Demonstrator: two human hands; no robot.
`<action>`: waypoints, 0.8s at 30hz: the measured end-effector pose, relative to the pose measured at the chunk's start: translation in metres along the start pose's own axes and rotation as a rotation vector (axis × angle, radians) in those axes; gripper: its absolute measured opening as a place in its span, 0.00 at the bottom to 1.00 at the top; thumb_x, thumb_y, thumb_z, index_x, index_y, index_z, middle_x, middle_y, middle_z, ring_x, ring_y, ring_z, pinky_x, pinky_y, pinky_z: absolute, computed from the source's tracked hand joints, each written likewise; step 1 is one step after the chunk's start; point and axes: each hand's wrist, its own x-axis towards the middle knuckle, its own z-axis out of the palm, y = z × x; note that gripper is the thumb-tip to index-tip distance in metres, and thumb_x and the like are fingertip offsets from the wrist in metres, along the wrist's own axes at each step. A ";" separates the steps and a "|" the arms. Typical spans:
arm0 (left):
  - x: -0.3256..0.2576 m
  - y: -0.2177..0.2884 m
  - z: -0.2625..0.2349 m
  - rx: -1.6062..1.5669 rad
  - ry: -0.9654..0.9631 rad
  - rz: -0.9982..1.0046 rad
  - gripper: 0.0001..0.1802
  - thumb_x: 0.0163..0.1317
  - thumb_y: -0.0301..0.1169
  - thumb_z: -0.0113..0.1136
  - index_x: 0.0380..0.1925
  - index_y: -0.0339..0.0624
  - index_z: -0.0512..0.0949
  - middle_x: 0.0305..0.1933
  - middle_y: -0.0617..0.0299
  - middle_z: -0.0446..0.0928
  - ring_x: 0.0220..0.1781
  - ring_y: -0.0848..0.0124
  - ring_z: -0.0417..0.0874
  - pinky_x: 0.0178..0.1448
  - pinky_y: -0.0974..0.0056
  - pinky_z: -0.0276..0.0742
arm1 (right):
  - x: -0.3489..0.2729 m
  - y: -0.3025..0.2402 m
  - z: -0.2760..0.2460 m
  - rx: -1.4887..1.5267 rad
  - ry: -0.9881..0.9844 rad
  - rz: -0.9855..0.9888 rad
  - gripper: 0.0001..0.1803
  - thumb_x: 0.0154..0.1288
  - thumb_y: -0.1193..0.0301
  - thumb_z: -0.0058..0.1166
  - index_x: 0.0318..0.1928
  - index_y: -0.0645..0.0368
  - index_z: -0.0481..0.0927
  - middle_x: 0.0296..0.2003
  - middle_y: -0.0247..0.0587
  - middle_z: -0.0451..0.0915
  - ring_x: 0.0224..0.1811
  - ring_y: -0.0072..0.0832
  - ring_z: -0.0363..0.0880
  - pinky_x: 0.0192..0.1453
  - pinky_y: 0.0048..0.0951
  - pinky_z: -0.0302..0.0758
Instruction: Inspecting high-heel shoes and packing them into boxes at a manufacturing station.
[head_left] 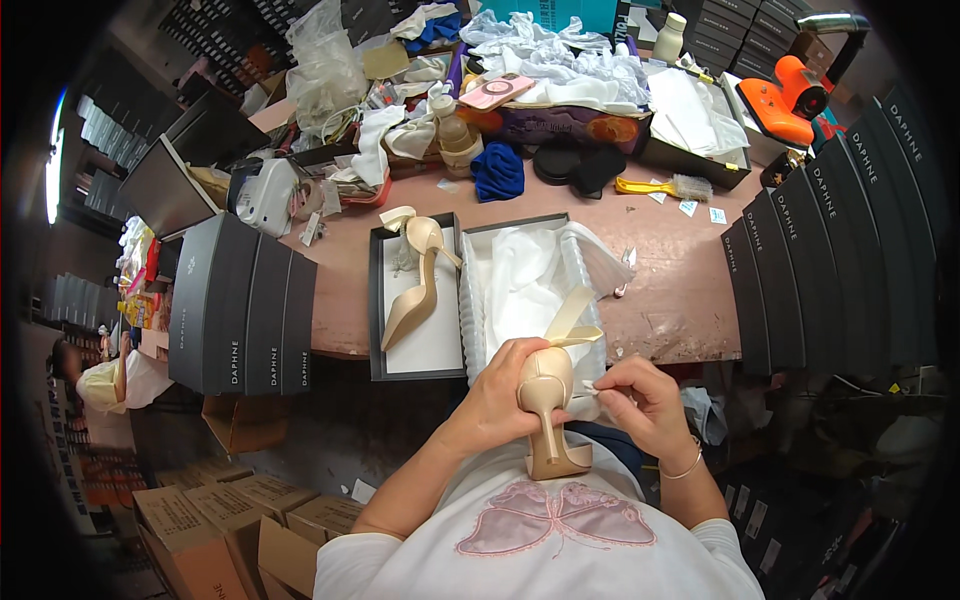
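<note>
My left hand (492,402) is wrapped round a beige satin high-heeled shoe (546,378), held close to my body with its heel toward me. A pale ribbon strap (572,318) stands out from the shoe's far end. Beside the shoe, the thumb and fingers of my right hand (645,402) pinch a small white piece (590,387), too small to make out. Just beyond my hands lies an open shoe box (470,300) lined with white tissue paper (525,275). A matching shoe (424,282) rests on its side in the dark-edged box part at left.
Dark shoe boxes stand in rows at left (235,310) and right (830,250). Small snips (626,270), a yellow-handled brush (665,187), a blue cloth (497,172) and black pads (580,166) lie on the table. Cardboard cartons (220,515) sit lower left; another person (115,383) is far left.
</note>
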 end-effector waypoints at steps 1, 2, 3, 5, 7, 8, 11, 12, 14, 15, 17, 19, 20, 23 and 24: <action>-0.001 -0.001 0.000 -0.012 0.001 -0.012 0.46 0.42 0.39 0.81 0.60 0.37 0.67 0.57 0.49 0.71 0.59 0.53 0.77 0.62 0.58 0.73 | -0.003 -0.001 0.003 0.020 -0.006 0.032 0.05 0.62 0.82 0.59 0.39 0.65 0.81 0.36 0.37 0.77 0.35 0.20 0.73 0.39 0.21 0.70; -0.001 0.000 0.000 -0.012 0.000 -0.022 0.46 0.42 0.39 0.81 0.60 0.37 0.67 0.57 0.49 0.71 0.59 0.53 0.77 0.61 0.58 0.73 | -0.005 0.001 0.007 0.043 0.016 0.040 0.05 0.62 0.82 0.59 0.39 0.65 0.81 0.36 0.37 0.77 0.35 0.20 0.73 0.38 0.20 0.70; -0.001 0.000 0.000 -0.013 -0.001 -0.032 0.46 0.42 0.39 0.81 0.60 0.37 0.67 0.57 0.49 0.71 0.59 0.53 0.77 0.61 0.58 0.74 | -0.008 0.007 0.012 0.065 0.037 0.048 0.05 0.61 0.82 0.59 0.39 0.65 0.81 0.36 0.37 0.77 0.34 0.20 0.73 0.38 0.20 0.69; -0.001 0.001 0.000 -0.006 0.001 -0.037 0.46 0.42 0.38 0.81 0.60 0.37 0.67 0.57 0.49 0.71 0.59 0.53 0.77 0.61 0.58 0.74 | -0.009 0.012 0.018 0.075 0.065 0.017 0.06 0.61 0.82 0.61 0.39 0.65 0.80 0.35 0.37 0.77 0.33 0.20 0.73 0.36 0.19 0.69; -0.001 0.002 -0.001 0.009 0.005 -0.027 0.45 0.41 0.37 0.81 0.60 0.37 0.67 0.57 0.48 0.71 0.59 0.53 0.77 0.61 0.57 0.73 | -0.005 0.009 0.023 0.045 0.067 -0.080 0.07 0.61 0.81 0.61 0.40 0.63 0.81 0.33 0.38 0.79 0.32 0.22 0.76 0.35 0.22 0.72; -0.001 0.002 -0.001 0.005 0.000 -0.033 0.45 0.41 0.36 0.80 0.60 0.37 0.67 0.57 0.48 0.71 0.59 0.53 0.77 0.62 0.57 0.73 | -0.003 0.008 0.026 0.027 0.070 -0.128 0.07 0.61 0.81 0.61 0.40 0.62 0.82 0.33 0.39 0.79 0.32 0.24 0.78 0.34 0.23 0.73; 0.000 -0.001 -0.001 0.008 -0.007 -0.043 0.44 0.41 0.34 0.79 0.60 0.37 0.67 0.57 0.47 0.71 0.59 0.52 0.77 0.62 0.57 0.73 | 0.009 0.012 0.044 -0.214 0.099 -0.392 0.13 0.57 0.81 0.63 0.44 0.60 0.82 0.35 0.40 0.78 0.33 0.31 0.78 0.34 0.28 0.76; 0.000 -0.002 -0.001 0.018 -0.003 -0.042 0.44 0.41 0.33 0.78 0.60 0.37 0.67 0.57 0.47 0.71 0.59 0.52 0.77 0.62 0.57 0.73 | 0.011 0.017 0.048 -0.290 0.109 -0.473 0.15 0.55 0.81 0.64 0.45 0.60 0.83 0.36 0.40 0.77 0.33 0.32 0.78 0.34 0.28 0.76; 0.000 -0.006 -0.001 0.021 0.003 -0.046 0.43 0.41 0.31 0.77 0.60 0.37 0.67 0.58 0.46 0.71 0.59 0.51 0.76 0.62 0.57 0.73 | 0.009 0.019 0.048 -0.400 0.073 -0.534 0.22 0.49 0.80 0.65 0.49 0.60 0.82 0.37 0.39 0.77 0.35 0.35 0.78 0.38 0.31 0.77; 0.000 -0.009 -0.001 0.015 0.004 -0.052 0.43 0.42 0.31 0.77 0.60 0.37 0.67 0.58 0.46 0.71 0.59 0.51 0.76 0.62 0.57 0.73 | 0.009 0.017 0.048 -0.442 0.059 -0.551 0.23 0.49 0.79 0.65 0.50 0.60 0.82 0.37 0.39 0.77 0.36 0.35 0.78 0.39 0.31 0.77; -0.001 -0.010 -0.001 -0.005 -0.009 -0.063 0.43 0.42 0.31 0.76 0.60 0.37 0.67 0.57 0.45 0.71 0.59 0.51 0.76 0.62 0.57 0.73 | 0.008 0.018 0.046 -0.473 0.033 -0.576 0.24 0.48 0.79 0.64 0.50 0.61 0.82 0.37 0.39 0.77 0.36 0.35 0.78 0.41 0.32 0.77; -0.001 -0.006 -0.001 -0.032 -0.036 -0.072 0.43 0.42 0.30 0.76 0.60 0.36 0.66 0.57 0.45 0.72 0.59 0.51 0.76 0.62 0.57 0.73 | 0.007 0.025 0.043 -0.452 0.011 -0.591 0.23 0.49 0.78 0.63 0.50 0.63 0.82 0.37 0.39 0.77 0.36 0.35 0.78 0.41 0.31 0.76; -0.001 -0.008 0.000 -0.017 -0.022 -0.050 0.44 0.41 0.31 0.78 0.60 0.37 0.67 0.57 0.46 0.73 0.58 0.53 0.77 0.61 0.58 0.73 | 0.007 0.025 0.041 -0.445 0.005 -0.601 0.23 0.49 0.78 0.63 0.50 0.63 0.82 0.37 0.39 0.78 0.36 0.35 0.78 0.41 0.31 0.76; -0.001 -0.011 0.002 0.010 0.009 -0.012 0.45 0.39 0.31 0.80 0.60 0.39 0.68 0.56 0.49 0.74 0.57 0.57 0.79 0.61 0.60 0.74 | 0.007 0.024 0.039 -0.421 -0.003 -0.630 0.22 0.50 0.77 0.62 0.50 0.64 0.82 0.38 0.39 0.78 0.36 0.34 0.77 0.39 0.30 0.75; -0.001 -0.010 0.002 0.006 0.010 -0.018 0.45 0.38 0.31 0.80 0.60 0.38 0.68 0.56 0.49 0.74 0.57 0.57 0.79 0.61 0.60 0.74 | 0.006 0.027 0.039 -0.412 0.002 -0.636 0.22 0.49 0.77 0.62 0.49 0.64 0.82 0.38 0.39 0.78 0.36 0.34 0.77 0.39 0.30 0.75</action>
